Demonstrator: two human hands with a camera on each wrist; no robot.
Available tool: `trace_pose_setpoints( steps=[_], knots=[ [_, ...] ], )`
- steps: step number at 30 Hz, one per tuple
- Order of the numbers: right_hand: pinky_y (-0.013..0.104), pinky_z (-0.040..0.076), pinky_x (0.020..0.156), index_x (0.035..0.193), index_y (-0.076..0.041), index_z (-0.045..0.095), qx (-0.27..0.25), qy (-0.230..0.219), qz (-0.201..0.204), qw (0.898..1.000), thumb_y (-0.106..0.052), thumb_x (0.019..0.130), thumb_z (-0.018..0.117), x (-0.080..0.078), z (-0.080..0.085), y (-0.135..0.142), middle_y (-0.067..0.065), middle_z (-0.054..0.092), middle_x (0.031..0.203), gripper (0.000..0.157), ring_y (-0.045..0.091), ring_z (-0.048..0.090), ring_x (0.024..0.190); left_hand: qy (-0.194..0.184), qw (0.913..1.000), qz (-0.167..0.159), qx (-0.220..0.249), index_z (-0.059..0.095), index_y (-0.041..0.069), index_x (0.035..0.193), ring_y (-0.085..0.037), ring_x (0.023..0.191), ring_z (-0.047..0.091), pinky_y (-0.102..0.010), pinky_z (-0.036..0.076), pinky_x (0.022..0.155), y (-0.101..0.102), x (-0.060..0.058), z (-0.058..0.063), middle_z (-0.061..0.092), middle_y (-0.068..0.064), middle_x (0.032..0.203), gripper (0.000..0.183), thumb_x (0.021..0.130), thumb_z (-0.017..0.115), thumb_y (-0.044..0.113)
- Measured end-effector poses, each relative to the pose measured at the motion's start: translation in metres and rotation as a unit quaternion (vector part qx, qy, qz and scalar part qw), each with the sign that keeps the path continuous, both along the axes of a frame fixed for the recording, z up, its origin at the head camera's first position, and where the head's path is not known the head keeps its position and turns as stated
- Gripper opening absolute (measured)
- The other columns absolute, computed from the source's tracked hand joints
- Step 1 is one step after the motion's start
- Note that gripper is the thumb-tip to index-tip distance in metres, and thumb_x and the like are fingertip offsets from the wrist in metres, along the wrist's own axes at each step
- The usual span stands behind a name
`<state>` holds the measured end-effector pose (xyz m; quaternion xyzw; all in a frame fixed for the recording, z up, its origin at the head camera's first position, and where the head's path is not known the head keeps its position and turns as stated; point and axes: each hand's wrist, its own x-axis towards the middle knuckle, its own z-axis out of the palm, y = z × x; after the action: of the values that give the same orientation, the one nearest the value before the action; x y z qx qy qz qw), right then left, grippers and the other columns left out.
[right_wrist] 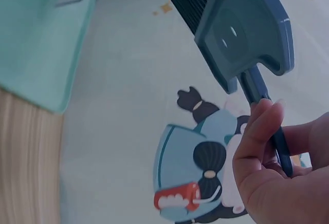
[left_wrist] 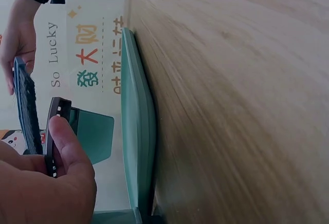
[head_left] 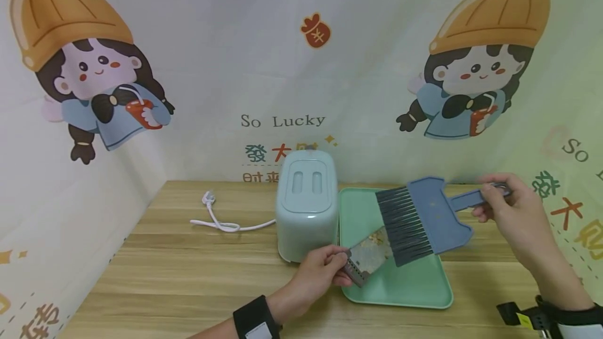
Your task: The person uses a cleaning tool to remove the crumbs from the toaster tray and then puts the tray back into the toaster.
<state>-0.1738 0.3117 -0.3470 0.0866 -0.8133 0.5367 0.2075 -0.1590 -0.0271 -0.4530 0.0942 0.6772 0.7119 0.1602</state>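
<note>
Okay, going left to right: we've got a white cord (head_left: 229,227) lying loosely looped on the wooden tabletop (head_left: 188,276), plug end loose, running to a pale, boxy appliance (head_left: 307,224) with two slot shapes on top. Just in front of its right side is the left hand (head_left: 320,271), with a black band on the wrist. Its fingers are pinching the dark, hole-punched end of a flat plate (head_left: 372,252), which looks pretty stained on its upper face. We see the plate held tilted, up above a green tray (head_left: 414,289) that sits right beside the appliance. Next over is a wide blue brush (head_left: 435,218), dark bristles pointing left across the plate's far end; we can't tell if they actually touch it. Furthest right, the right hand (head_left: 518,211) has its fingers wrapped round the brush handle, so the brush is up off the tray.
</note>
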Motion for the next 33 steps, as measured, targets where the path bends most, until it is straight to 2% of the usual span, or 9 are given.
trace_pose_setpoints(
  steps=[3, 8, 12, 17, 25, 29, 33],
  knots=[
    [0.022, 0.054, 0.052, 0.115, -0.007, 0.052, -0.024, -0.007, 0.024, 0.999, -0.017, 0.102, 0.047, -0.007, -0.003, -0.018, 0.009, 0.060, 0.076, 0.017, 0.015, 0.060, 0.062, -0.002, 1.0000, 0.001, -0.007, 0.057, -0.001, 0.119, -0.017, 0.075, 0.064, -0.029, 0.057, 0.072, 0.000, 0.000, -0.002, 0.068, -0.008, 0.087, 0.027, 0.100, 0.052, 0.018],
    [0.024, 0.053, 0.051, 0.117, -0.007, 0.050, -0.002, -0.011, 0.023, 1.000, -0.017, 0.103, 0.045, -0.017, -0.016, -0.044, 0.013, 0.059, 0.077, 0.018, 0.019, 0.059, 0.062, -0.004, 0.9998, 0.013, -0.013, 0.058, -0.002, 0.116, -0.015, 0.072, 0.063, -0.029, 0.057, 0.069, 0.000, -0.003, -0.009, 0.067, -0.008, 0.086, 0.025, 0.100, 0.052, 0.017],
    [0.024, 0.053, 0.049, 0.117, -0.006, 0.051, 0.023, -0.015, 0.013, 1.000, -0.017, 0.103, 0.044, -0.021, -0.026, -0.055, 0.019, 0.059, 0.078, 0.019, 0.022, 0.059, 0.061, -0.016, 0.9997, 0.017, -0.005, 0.059, -0.002, 0.115, -0.014, 0.070, 0.062, -0.027, 0.057, 0.068, 0.001, -0.003, -0.012, 0.066, -0.007, 0.084, 0.025, 0.100, 0.052, 0.016],
    [0.025, 0.053, 0.048, 0.118, -0.005, 0.052, 0.038, -0.019, -0.002, 0.999, -0.017, 0.103, 0.044, -0.024, -0.037, -0.060, 0.019, 0.058, 0.079, 0.021, 0.020, 0.059, 0.060, -0.026, 0.9994, 0.023, 0.007, 0.059, -0.002, 0.113, -0.014, 0.071, 0.062, -0.026, 0.057, 0.067, 0.002, -0.002, -0.013, 0.066, -0.007, 0.085, 0.023, 0.100, 0.052, 0.016],
    [0.026, 0.053, 0.050, 0.120, -0.004, 0.051, 0.019, -0.039, 0.023, 0.999, -0.018, 0.103, 0.044, -0.032, -0.045, -0.062, 0.018, 0.056, 0.082, 0.023, 0.019, 0.058, 0.062, -0.038, 0.9984, 0.025, 0.033, 0.057, -0.003, 0.110, -0.013, 0.072, 0.061, -0.024, 0.056, 0.067, 0.007, 0.001, -0.012, 0.064, -0.006, 0.084, 0.025, 0.100, 0.053, 0.020],
    [0.028, 0.053, 0.050, 0.117, -0.004, 0.052, 0.029, -0.049, 0.038, 0.998, -0.020, 0.103, 0.046, -0.034, -0.049, -0.063, 0.018, 0.055, 0.080, 0.022, 0.021, 0.058, 0.062, -0.042, 0.9983, 0.030, 0.028, 0.056, -0.003, 0.109, -0.013, 0.072, 0.060, -0.024, 0.056, 0.067, 0.008, 0.001, -0.013, 0.064, -0.006, 0.083, 0.025, 0.100, 0.053, 0.021],
    [0.029, 0.053, 0.049, 0.114, -0.004, 0.053, 0.052, -0.050, 0.036, 0.997, -0.020, 0.103, 0.047, -0.035, -0.054, -0.060, 0.017, 0.055, 0.079, 0.021, 0.023, 0.059, 0.061, -0.045, 0.9980, 0.036, 0.027, 0.055, -0.002, 0.108, -0.014, 0.072, 0.060, -0.024, 0.056, 0.067, 0.010, 0.001, -0.014, 0.065, -0.006, 0.084, 0.025, 0.100, 0.054, 0.021]
  ],
)
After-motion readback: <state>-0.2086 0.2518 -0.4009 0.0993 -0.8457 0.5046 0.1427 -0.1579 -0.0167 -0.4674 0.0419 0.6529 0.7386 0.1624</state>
